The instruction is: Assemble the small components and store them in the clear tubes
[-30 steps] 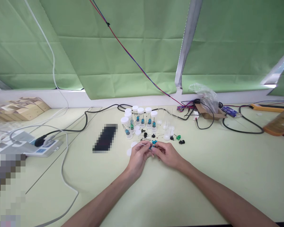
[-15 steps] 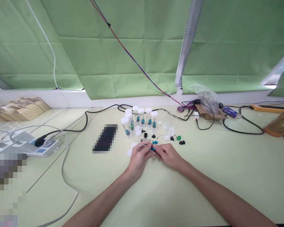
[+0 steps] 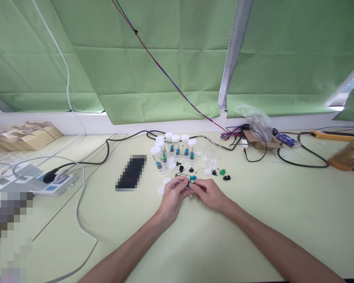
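My left hand (image 3: pixel 173 196) is closed around a thin metal rod (image 3: pixel 177 181) that sticks out past its thumb to the left. At the fingertips, a small blue part (image 3: pixel 188 185) shows at the rod's right end, mostly covered. My right hand (image 3: pixel 210 193) pinches this blue part from the right, its fingertips touching those of the left. Just beyond the fingers lies a loose blue part (image 3: pixel 192 178). Farther back stand several clear tubes (image 3: pixel 177 146) with white caps, holding blue and green parts on rods.
Black parts (image 3: pixel 227 178), a green part (image 3: pixel 222 172) and white discs (image 3: pixel 171 164) lie around the tubes. A dark phone-like slab (image 3: pixel 131 173) is at left, beside a power strip (image 3: pixel 51 188). A cardboard box (image 3: pixel 261 144), cables and an orange bottle (image 3: pixel 349 153) are at right.
My right fingers have shifted slightly left over the blue part, covering more of it. The left hand stays nearly in place.
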`<state>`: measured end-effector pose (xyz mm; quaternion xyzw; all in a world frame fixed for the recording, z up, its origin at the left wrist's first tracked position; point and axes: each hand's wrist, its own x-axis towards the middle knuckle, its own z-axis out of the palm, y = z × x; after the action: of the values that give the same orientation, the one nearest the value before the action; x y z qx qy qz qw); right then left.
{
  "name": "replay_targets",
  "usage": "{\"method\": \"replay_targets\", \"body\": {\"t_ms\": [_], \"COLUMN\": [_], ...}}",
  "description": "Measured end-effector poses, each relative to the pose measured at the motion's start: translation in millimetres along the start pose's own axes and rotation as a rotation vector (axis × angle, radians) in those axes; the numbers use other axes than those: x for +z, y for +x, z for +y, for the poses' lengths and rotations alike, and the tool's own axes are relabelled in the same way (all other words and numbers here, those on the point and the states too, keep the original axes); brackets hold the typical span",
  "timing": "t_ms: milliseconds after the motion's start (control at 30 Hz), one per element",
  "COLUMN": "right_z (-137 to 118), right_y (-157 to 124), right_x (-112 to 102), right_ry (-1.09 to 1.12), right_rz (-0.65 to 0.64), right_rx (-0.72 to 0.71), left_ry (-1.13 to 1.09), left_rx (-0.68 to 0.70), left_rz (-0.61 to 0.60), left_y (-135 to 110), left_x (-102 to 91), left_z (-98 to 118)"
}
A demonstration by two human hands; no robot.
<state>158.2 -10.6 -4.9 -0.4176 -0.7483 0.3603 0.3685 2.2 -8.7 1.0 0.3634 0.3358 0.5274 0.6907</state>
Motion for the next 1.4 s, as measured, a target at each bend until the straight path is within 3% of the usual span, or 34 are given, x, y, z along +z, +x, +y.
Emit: {"method": "replay_targets", "body": {"t_ms": [333,867,1400], "right_z": [5.2,-1.3,2.9], "right_y": [0.7,-0.6,0.0], "right_x": [2.5,-0.7,1.4], "right_ry": [0.026,0.015,0.06], "right_rz": [0.003,-0.003,0.006], "right_rx": [0.066,-0.004,0.032], "left_ry": [0.006,-0.005,-0.01], "left_rx": [-0.016,-0.005,-0.011], "left_rz": [-0.019,0.005,-0.007], "left_y": [-2.6,-0.4,-0.7], "left_x": [4.7,0.4,0.3], "left_z": [3.2,1.0,1.7]}}
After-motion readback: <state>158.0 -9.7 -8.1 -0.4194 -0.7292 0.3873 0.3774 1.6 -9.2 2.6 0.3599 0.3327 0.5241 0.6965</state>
